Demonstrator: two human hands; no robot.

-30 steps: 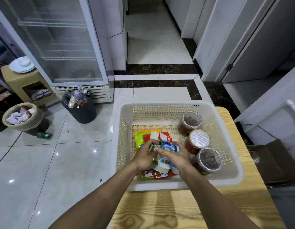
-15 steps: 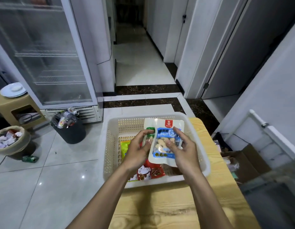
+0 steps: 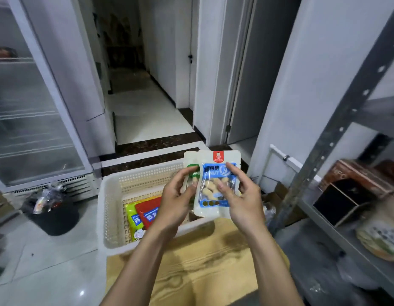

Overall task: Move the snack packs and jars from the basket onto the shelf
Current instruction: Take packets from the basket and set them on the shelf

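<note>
Fingers (image 3: 234, 171) of the right hand (image 3: 242, 199) are spread across the front of a blue-and-white nut pack (image 3: 208, 195), with the thumb behind it, so that pack is pinched flat between them. The left hand (image 3: 176, 204) curls its fingers (image 3: 187, 173) round the edge of a green-labelled pack (image 3: 190, 157), which stands just behind and to the left of the blue one and overlaps it. Both packs are held upright with the sealed top edges up and the long axes near vertical. They are raised clear above the far right part of the cream basket (image 3: 103, 195).

What matters for the coming move is direction. The grey metal shelf (image 3: 324, 250) stands to the right of the hands, well apart from the packs, and its perforated upright (image 3: 346, 120) rises between them and the boards. The right hand is the nearer one, so the blue pack would probably go across first, turned to pass the upright and laid flat or leaned on a board.

A red pack (image 3: 147, 210) and a yellow pack (image 3: 131, 215) lie flat on the basket floor, side by side and overlapping. The jars cannot be seen from here; the hands and raised packs cover that corner. The basket rests on a wooden table (image 3: 202, 272). Most of the task seems left to do.
</note>
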